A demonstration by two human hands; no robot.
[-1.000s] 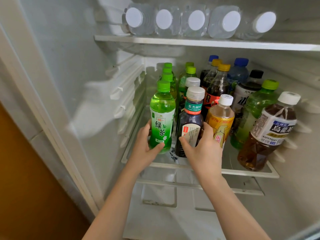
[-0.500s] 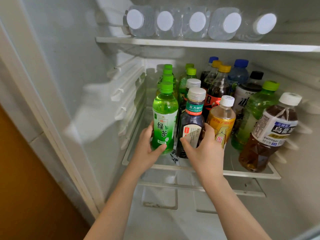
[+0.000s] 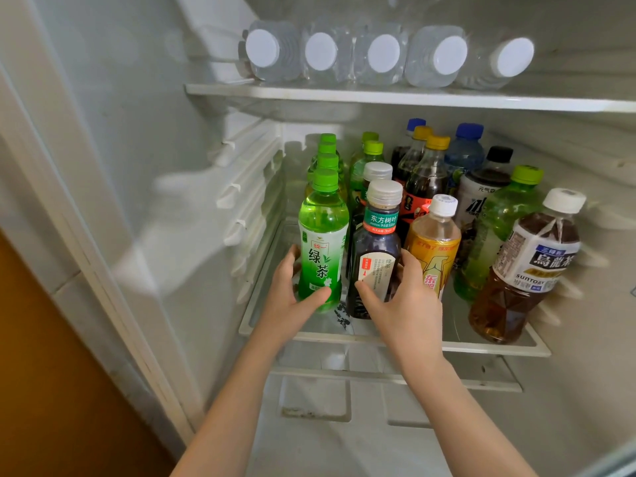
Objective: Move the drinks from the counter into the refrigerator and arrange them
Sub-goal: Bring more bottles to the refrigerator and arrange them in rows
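Observation:
Both my hands reach onto the middle glass shelf (image 3: 492,347) of the open refrigerator. My left hand (image 3: 292,301) grips the base of a green tea bottle (image 3: 321,235) that stands upright at the front of a row of green-capped bottles. Beside it, my right hand (image 3: 402,304) grips a dark tea bottle (image 3: 377,249) with a grey cap, fingers curled round its lower half. A yellow drink bottle (image 3: 435,239) stands just right of that hand. A brown oolong tea bottle (image 3: 526,266) leans at the front right.
Behind stand cola bottles (image 3: 423,177), a blue-capped water bottle (image 3: 464,149), a black-capped can-shaped bottle (image 3: 481,191) and a green bottle (image 3: 499,228). Several water bottles (image 3: 382,55) lie on the upper shelf. The fridge's ribbed left wall (image 3: 241,187) is close to the green row.
Both hands and their bottles have slid slightly deeper onto the shelf, toward the rows behind. The grips are the same.

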